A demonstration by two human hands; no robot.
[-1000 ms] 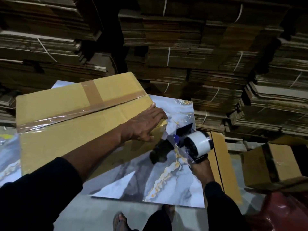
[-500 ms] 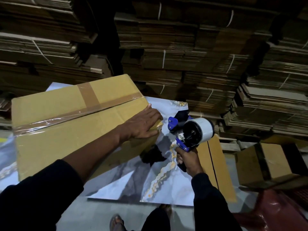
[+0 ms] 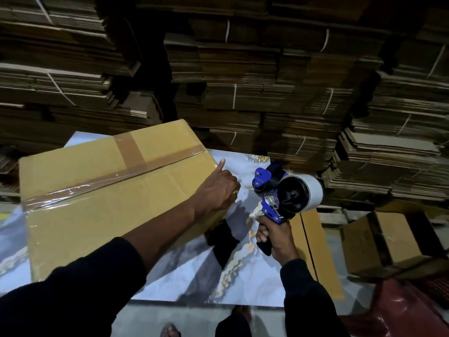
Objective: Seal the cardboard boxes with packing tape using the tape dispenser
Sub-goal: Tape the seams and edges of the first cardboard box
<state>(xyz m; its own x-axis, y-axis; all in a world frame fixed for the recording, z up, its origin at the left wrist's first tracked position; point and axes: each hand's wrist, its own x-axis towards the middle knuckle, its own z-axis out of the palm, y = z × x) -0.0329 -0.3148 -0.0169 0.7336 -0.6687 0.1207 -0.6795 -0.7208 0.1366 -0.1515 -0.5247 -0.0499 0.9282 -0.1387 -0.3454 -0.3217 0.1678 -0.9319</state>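
A closed cardboard box lies on the marbled table, with clear tape along its top seam and a brown strip across it. My left hand is at the box's right end, index finger pointing up and the other fingers curled over the edge. My right hand grips the black handle of the blue tape dispenser. It holds the dispenser upright in the air, just right of the box and apart from it. The dispenser's white tape roll faces right.
Tied stacks of flattened cardboard fill the background. A second taped box sits low at the right, and flat cardboard sheets lean beside the table. A red object is at the lower right. My feet show below the table edge.
My right hand lifted the tape dispenser up off the box's right end and turned it upright. My left hand went from flat on the box top to curled over its right edge.
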